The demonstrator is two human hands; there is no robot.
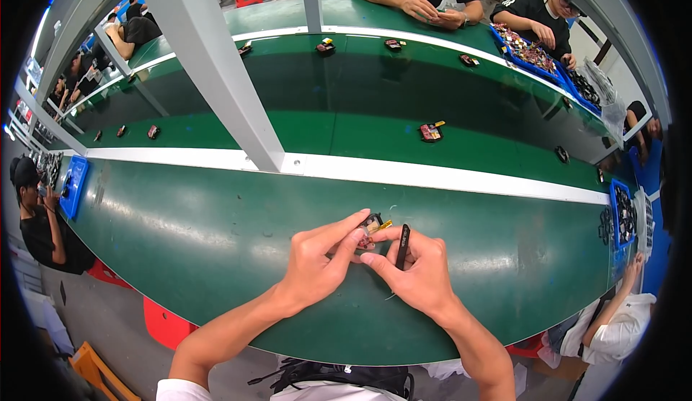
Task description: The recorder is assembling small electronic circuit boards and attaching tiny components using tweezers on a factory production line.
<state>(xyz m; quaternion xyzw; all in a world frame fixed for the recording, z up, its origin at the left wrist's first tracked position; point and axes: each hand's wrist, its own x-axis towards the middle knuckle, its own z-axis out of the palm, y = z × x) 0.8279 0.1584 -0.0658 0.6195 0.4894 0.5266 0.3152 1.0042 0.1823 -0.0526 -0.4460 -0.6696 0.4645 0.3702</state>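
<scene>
In front of me, above the green bench, my left hand (321, 260) pinches a small electronic assembly (366, 241) between thumb and fingers. Its parts include a black housing, a reddish circuit board and a yellow strip sticking out to the right. My right hand (422, 268) is closed around a slim, flat black tool (403, 246) that looks like tweezers, one end pointing up. The right fingertips meet the assembly near the yellow strip. Fingers hide much of the assembly and the tool's lower end.
Beyond a white rail (432, 177) and grey post (216, 69) runs a green conveyor (346, 138) carrying several similar assemblies (430, 132). Blue trays of parts stand at the left (74, 188), right (623, 214) and far right (533, 62). Other people sit around the line.
</scene>
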